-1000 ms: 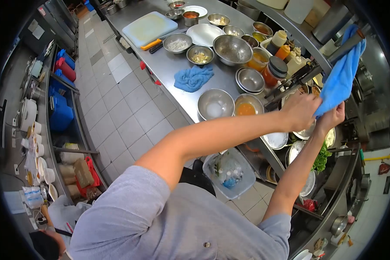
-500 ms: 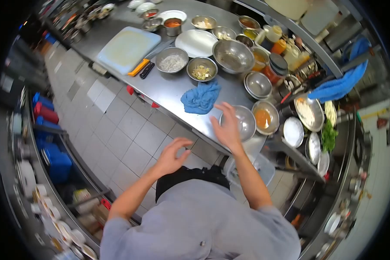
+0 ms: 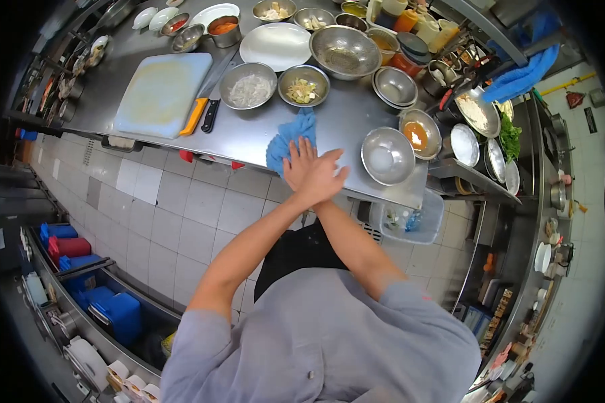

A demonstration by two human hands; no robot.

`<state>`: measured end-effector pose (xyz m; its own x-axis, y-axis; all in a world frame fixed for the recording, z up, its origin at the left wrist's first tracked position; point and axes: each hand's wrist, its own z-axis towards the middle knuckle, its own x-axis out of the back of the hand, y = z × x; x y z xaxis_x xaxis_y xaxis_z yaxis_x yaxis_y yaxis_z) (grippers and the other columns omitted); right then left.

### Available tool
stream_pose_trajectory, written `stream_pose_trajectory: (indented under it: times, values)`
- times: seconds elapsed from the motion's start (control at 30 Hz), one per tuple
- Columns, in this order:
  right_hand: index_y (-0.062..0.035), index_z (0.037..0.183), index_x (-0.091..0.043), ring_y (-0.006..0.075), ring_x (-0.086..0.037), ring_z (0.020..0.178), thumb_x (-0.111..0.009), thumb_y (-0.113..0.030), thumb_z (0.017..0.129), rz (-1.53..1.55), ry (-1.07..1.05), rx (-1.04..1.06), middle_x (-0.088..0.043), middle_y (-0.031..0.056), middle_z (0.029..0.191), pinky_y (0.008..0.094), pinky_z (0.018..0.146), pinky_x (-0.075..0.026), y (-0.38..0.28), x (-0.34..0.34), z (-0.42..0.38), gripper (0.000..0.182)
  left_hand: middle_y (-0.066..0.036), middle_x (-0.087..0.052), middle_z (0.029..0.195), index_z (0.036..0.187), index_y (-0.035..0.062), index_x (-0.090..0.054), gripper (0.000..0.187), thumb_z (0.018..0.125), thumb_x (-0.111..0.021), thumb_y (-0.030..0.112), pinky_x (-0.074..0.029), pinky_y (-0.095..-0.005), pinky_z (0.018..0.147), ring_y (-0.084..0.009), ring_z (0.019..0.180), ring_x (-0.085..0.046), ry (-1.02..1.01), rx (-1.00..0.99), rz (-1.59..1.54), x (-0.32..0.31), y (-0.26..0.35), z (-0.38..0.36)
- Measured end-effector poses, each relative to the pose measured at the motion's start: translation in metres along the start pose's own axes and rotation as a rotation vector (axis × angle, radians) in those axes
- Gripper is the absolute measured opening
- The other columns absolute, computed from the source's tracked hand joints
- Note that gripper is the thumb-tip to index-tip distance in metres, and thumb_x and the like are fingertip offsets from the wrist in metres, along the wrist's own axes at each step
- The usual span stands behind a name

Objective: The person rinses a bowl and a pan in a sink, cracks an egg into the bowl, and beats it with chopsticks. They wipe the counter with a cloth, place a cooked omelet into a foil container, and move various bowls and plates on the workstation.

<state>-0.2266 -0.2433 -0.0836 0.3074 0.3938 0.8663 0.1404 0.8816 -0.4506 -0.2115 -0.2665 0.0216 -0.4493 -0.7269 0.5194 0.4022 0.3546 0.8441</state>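
My forearms cross at the front edge of the steel counter. My right hand [image 3: 300,161] reaches to the left, its fingers spread flat on a crumpled blue cloth [image 3: 280,146]. Over it passes my left hand [image 3: 324,177], pointing right with fingers apart and nothing visible in them. Part of the right hand and wrist is hidden beneath the left. To their right stands a steel bowl [image 3: 388,164] with a little whitish content. Behind the cloth are a bowl of chopped pale yellow-green pieces [image 3: 302,91] and a bowl of whitish pieces [image 3: 249,91].
A cutting board [image 3: 161,94] lies to the left, beside an orange-handled knife [image 3: 193,117] and a black-handled one [image 3: 210,116]. A bowl with orange liquid [image 3: 420,134] and stacked steel bowls [image 3: 394,87] stand right. Below the counter's right end sits a clear plastic tub [image 3: 410,232].
My right hand has moved left from near the steel bowl onto the blue cloth. My left hand has come up and crossed over it. The camera view has turned.
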Motion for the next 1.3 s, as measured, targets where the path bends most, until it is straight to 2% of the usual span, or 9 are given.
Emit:
stream_pose_trajectory:
  times: [0.1, 0.3, 0.37, 0.57, 0.67, 0.8, 0.93, 1.1, 1.3]
  values:
    - [0.0008, 0.129, -0.048, 0.0445, -0.03, 0.135, -0.056, -0.026, 0.078, 0.085, -0.011, -0.115, -0.033, 0.0257, 0.147, 0.0529, 0.112, -0.024, 0.005, 0.013, -0.004, 0.058, -0.023, -0.067, 0.098, 0.125, -0.0049, -0.051, 0.053, 0.086, -0.063, 0.028, -0.051, -0.0391, 0.083, -0.0305, 0.084, -0.068, -0.174, 0.345, 0.049, -0.052, -0.011, 0.057]
    - [-0.0033, 0.136, -0.045, 0.0477, -0.02, 0.138, -0.058, -0.027, 0.072, 0.085, -0.03, -0.176, -0.024, 0.0228, 0.152, 0.0598, 0.113, -0.014, -0.01, 0.037, 0.029, 0.069, -0.012, -0.06, 0.067, 0.078, 0.0001, -0.044, 0.022, 0.083, -0.063, 0.01, -0.05, -0.0308, 0.044, -0.0179, 0.052, -0.064, -0.354, 0.526, -0.498, -0.082, -0.019, 0.087]
    - [-0.0073, 0.139, -0.044, 0.0452, -0.018, 0.14, -0.06, -0.033, 0.072, 0.032, -0.113, -0.154, -0.026, 0.0211, 0.152, 0.0657, 0.111, -0.008, -0.015, 0.029, 0.043, 0.073, -0.012, -0.059, 0.067, 0.076, -0.0005, -0.045, 0.021, 0.083, -0.062, 0.01, -0.051, -0.0304, 0.045, -0.0183, 0.053, -0.064, -0.387, 0.514, -0.417, -0.076, -0.014, 0.091]
    - [-0.0068, 0.14, -0.042, 0.0385, -0.024, 0.141, -0.061, -0.035, 0.079, 0.163, -0.13, 0.115, -0.029, 0.0213, 0.151, 0.0544, 0.115, -0.015, -0.039, -0.012, 0.043, 0.07, -0.01, -0.056, 0.065, 0.074, -0.0003, -0.045, 0.019, 0.081, -0.061, 0.007, -0.048, -0.0289, 0.043, -0.0167, 0.052, -0.062, -0.382, 0.507, -0.414, -0.04, -0.006, 0.091]
    - [-0.0035, 0.142, -0.038, 0.0383, -0.024, 0.141, -0.062, -0.037, 0.079, 0.144, -0.135, 0.142, -0.029, 0.022, 0.151, 0.0583, 0.113, -0.014, -0.016, -0.034, 0.025, 0.075, -0.008, -0.054, 0.063, 0.074, 0.0001, -0.045, 0.02, 0.08, -0.062, 0.007, -0.049, -0.0282, 0.043, -0.0156, 0.052, -0.061, -0.363, 0.469, -0.363, 0.006, -0.007, 0.092]
    - [-0.0032, 0.143, -0.036, 0.0328, -0.027, 0.141, -0.052, -0.036, 0.087, 0.543, 0.079, -0.072, -0.031, 0.019, 0.15, 0.0519, 0.115, -0.016, 0.055, -0.002, 0.025, 0.066, -0.005, -0.053, 0.067, 0.073, 0.0026, -0.043, 0.019, 0.081, -0.061, 0.001, -0.051, -0.0271, 0.044, -0.0143, 0.053, -0.061, -0.258, 0.46, -0.399, 0.068, -0.023, 0.084]
    - [-0.0056, 0.139, -0.042, 0.0343, -0.032, 0.138, -0.047, -0.025, 0.093, -0.285, 0.142, -0.089, -0.038, 0.0173, 0.147, 0.0515, 0.113, -0.023, 0.133, 0.056, 0.084, 0.05, -0.004, -0.051, 0.067, 0.074, 0.0021, -0.043, 0.019, 0.081, -0.06, -0.001, -0.054, -0.0277, 0.046, -0.0142, 0.055, -0.062, -0.15, 0.549, -0.39, 0.106, -0.027, 0.073]
    - [-0.006, 0.136, -0.046, 0.0347, -0.036, 0.135, -0.064, -0.022, 0.078, -0.2, 0.065, -0.236, -0.044, 0.0177, 0.142, 0.0501, 0.109, -0.029, 0.175, 0.091, 0.017, 0.063, -0.006, -0.055, 0.07, 0.074, 0.0023, -0.043, 0.019, 0.083, -0.06, -0.002, -0.055, -0.0281, 0.048, -0.0152, 0.056, -0.061, -0.11, 0.626, -0.48, 0.096, -0.055, 0.05]
    - [-0.0044, 0.125, -0.053, 0.0361, -0.045, 0.119, -0.062, -0.018, 0.075, -0.225, 0.143, -0.333, -0.052, 0.0178, 0.124, 0.0491, 0.097, -0.034, 0.198, 0.144, -0.076, 0.053, -0.006, -0.058, 0.075, 0.08, 0.004, -0.047, 0.017, 0.087, -0.062, 0.003, -0.057, -0.0269, 0.054, -0.0137, 0.061, -0.062, -0.108, 0.639, -0.582, 0.039, -0.094, 0.042]
